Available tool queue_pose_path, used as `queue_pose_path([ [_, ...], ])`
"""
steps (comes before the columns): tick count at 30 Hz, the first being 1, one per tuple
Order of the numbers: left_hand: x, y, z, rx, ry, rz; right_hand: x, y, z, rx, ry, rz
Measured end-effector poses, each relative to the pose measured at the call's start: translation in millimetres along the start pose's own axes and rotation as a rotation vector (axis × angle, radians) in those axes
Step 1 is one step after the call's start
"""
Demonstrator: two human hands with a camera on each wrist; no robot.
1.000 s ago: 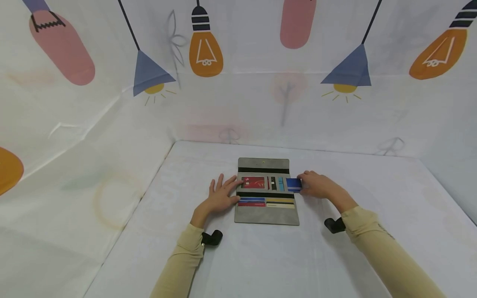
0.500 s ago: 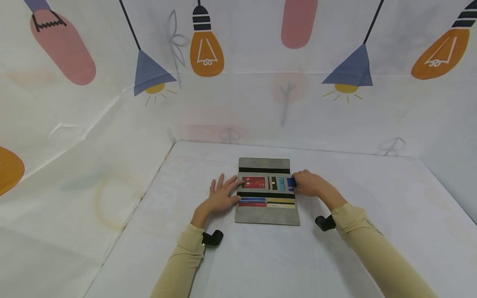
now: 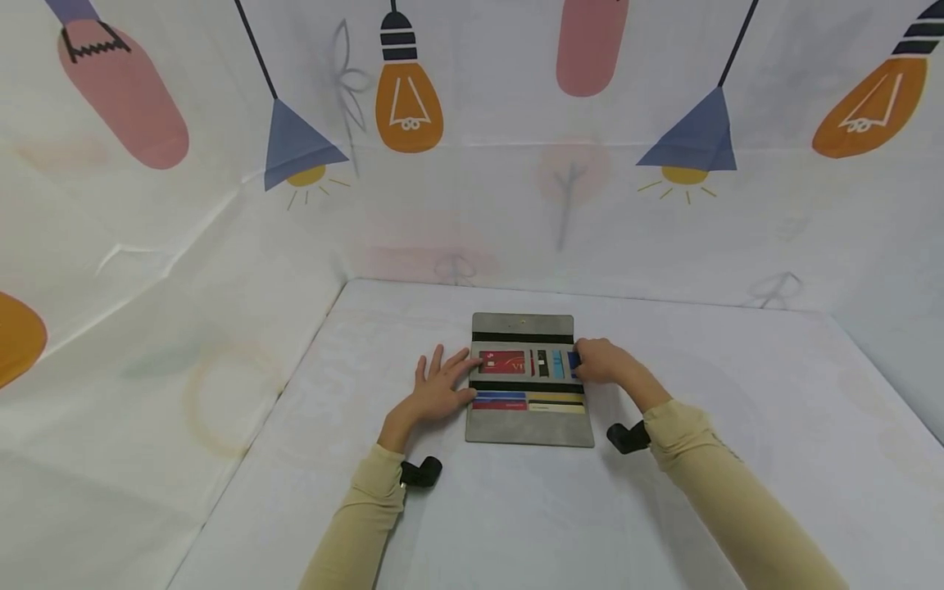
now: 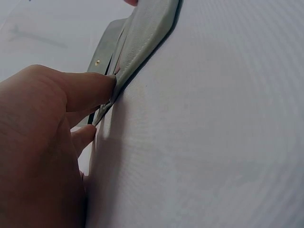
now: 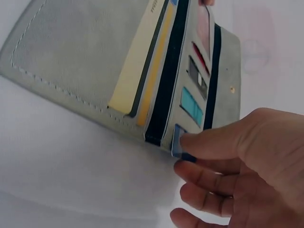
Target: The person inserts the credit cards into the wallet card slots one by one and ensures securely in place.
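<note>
A grey wallet (image 3: 527, 429) lies unfolded on the white table, its slots filled with several cards. My left hand (image 3: 435, 395) rests at its left edge with the fingers spread; in the left wrist view the thumb (image 4: 92, 89) presses on that edge. At the opposite side my right hand (image 3: 610, 363) pinches a blue card (image 5: 176, 138) between thumb and index finger. Most of this card sits inside the rightmost slot, and only its outer end shows past the wallet's edge, partly covered by the thumb.
A red card (image 3: 503, 362) shows through the wallet's window at left. Below it, more cards (image 3: 555, 402) fill the lower slots. White table surface (image 3: 516, 524) surrounds the wallet, and a printed cloth wall (image 3: 501, 205) rises behind and at the left.
My right hand has moved left, and the blue card has slid further into the wallet's right-hand slot. My left hand and the wallet have stayed put.
</note>
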State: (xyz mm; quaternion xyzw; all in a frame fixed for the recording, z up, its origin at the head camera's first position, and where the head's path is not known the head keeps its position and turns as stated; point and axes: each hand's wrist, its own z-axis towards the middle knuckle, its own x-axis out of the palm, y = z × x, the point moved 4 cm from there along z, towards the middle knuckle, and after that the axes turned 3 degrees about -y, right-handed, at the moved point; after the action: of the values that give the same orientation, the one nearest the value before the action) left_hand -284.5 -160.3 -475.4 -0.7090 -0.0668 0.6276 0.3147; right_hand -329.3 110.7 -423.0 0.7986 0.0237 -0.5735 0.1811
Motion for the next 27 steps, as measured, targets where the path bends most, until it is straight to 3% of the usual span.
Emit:
queue_pose_path([
  [9, 0.5, 0.9, 1.6, -0.001, -0.003, 0.007, 2, 14, -2, 0.078, -0.076, -0.11],
  [16, 0.4, -0.7, 1.2, -0.005, -0.003, 0.011, 6, 22, -4, 0.133, -0.082, -0.151],
  [27, 0.8, -4.3, 0.8, -0.015, -0.001, 0.009, 8, 29, -6, 0.108, -0.08, -0.27],
])
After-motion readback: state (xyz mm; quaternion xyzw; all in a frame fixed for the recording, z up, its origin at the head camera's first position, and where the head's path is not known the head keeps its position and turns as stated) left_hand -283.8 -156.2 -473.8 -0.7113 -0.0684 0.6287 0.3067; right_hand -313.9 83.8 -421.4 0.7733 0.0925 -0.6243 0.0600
